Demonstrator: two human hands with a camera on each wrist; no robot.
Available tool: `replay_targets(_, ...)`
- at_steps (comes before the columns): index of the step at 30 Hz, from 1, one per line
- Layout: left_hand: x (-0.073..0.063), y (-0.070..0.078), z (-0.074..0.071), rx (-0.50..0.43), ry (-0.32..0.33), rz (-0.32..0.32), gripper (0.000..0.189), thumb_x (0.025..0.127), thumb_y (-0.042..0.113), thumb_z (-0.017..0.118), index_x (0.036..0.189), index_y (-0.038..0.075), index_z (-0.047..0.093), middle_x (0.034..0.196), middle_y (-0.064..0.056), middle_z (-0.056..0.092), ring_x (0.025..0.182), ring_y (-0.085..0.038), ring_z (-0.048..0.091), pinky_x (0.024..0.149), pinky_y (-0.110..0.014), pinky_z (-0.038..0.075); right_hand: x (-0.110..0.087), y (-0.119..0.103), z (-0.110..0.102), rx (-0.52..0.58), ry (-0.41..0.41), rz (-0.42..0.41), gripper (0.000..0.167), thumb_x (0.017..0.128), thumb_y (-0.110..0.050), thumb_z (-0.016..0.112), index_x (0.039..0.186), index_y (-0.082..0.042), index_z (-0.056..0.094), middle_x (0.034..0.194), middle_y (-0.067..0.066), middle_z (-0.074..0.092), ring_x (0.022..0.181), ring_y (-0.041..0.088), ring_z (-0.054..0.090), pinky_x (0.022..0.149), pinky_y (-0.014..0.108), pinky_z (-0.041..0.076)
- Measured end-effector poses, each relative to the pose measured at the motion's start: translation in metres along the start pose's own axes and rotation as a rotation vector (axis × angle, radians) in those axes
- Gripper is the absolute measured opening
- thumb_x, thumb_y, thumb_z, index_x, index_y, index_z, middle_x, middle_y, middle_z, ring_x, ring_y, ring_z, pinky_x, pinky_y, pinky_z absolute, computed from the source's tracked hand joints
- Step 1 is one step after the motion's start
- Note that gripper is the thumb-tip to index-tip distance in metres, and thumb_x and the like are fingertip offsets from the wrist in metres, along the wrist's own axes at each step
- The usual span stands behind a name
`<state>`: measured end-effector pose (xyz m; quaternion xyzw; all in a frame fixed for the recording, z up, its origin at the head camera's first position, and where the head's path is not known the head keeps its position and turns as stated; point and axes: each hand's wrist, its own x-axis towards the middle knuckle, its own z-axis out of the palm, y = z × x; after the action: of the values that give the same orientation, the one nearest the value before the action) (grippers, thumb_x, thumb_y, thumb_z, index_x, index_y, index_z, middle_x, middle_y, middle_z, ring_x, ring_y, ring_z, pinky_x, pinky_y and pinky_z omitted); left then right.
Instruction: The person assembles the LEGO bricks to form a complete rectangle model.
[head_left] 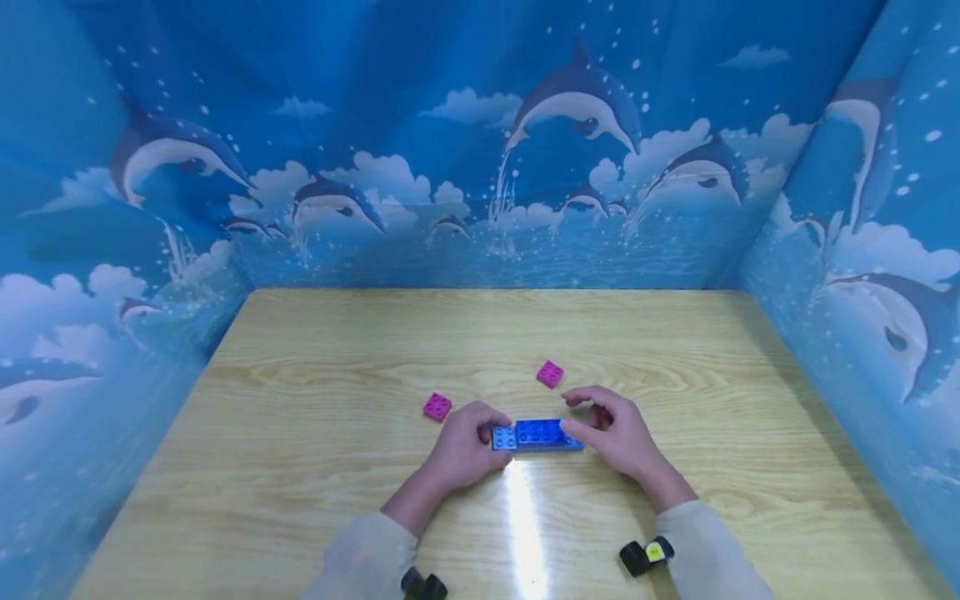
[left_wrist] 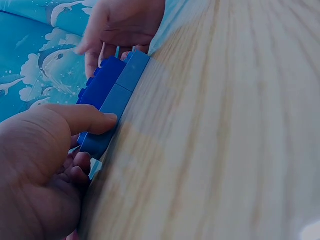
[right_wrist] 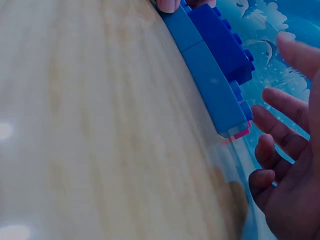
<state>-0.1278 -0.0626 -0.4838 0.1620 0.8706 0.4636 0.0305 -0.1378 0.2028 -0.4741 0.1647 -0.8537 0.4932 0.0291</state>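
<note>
While left hand [head_left: 467, 447] pinches blue bricks [head_left: 538, 432], right hand [head_left: 621, 435] spreads loosely | wood-grain table [head_left: 337, 350] | dolphin-print backdrop [head_left: 420, 142] behind

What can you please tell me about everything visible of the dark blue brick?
The dark blue brick is an oblong toy block, apparently plastic, with round studs on top. It lies flat, studs up, on two lighter blue bricks placed end to end, bridging their seam and leaving studs bare at both ends. The left hand grips the lighter row's left end; the right hand is near the other end, seemingly not touching the dark brick.
</note>
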Motion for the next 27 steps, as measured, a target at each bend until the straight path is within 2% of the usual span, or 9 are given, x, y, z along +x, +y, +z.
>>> replay_targets(4,0.0,0.0,0.0,-0.004,0.007,0.009,0.039,0.067,0.007,0.088,0.104,0.008,0.074,0.082,0.006,0.056,0.075,-0.012,0.052,0.065,-0.026,0.048,0.011,-0.003,-0.004,-0.051,0.06,0.045,0.039,0.085,-0.023,0.081,0.119,-0.008,0.069,0.108,0.008,0.067,0.073,0.021,0.05,0.062,0.03,0.043)
replay_targets(8,-0.001,0.0,-0.001,-0.013,0.009,0.007,0.039,0.067,0.007,0.087,0.104,0.008,0.073,0.082,0.006,0.056,0.075,-0.012,0.052,0.065,-0.027,0.048,0.023,-0.005,-0.004,-0.095,0.107,0.136,0.046,0.083,-0.027,0.084,0.121,-0.008,0.067,0.112,0.008,0.066,0.079,0.023,0.05,0.067,0.035,0.044)
replay_targets(14,-0.001,-0.002,0.0,-0.023,0.004,-0.002,0.04,0.068,0.008,0.088,0.105,0.008,0.073,0.083,0.006,0.056,0.076,-0.013,0.052,0.065,-0.027,0.048,0.037,0.0,0.002,-0.131,0.114,0.217,0.052,0.082,-0.033,0.084,0.124,-0.01,0.066,0.114,0.006,0.064,0.081,0.023,0.048,0.068,0.037,0.042)
replay_targets(18,-0.001,-0.003,0.0,-0.033,-0.001,-0.012,0.04,0.069,0.009,0.088,0.105,0.008,0.073,0.083,0.006,0.056,0.076,-0.013,0.052,0.066,-0.028,0.049,0.044,0.002,0.008,-0.146,0.12,0.247,0.052,0.081,-0.031,0.085,0.124,-0.011,0.066,0.114,0.006,0.063,0.079,0.024,0.047,0.068,0.037,0.042)
replay_targets(27,-0.001,-0.002,0.001,-0.025,0.002,-0.007,0.039,0.069,0.008,0.088,0.105,0.009,0.073,0.083,0.006,0.056,0.076,-0.013,0.052,0.066,-0.027,0.049,0.054,0.008,0.015,-0.199,0.129,0.258,0.053,0.078,-0.031,0.086,0.122,-0.009,0.067,0.114,0.007,0.064,0.088,0.024,0.052,0.074,0.036,0.044)
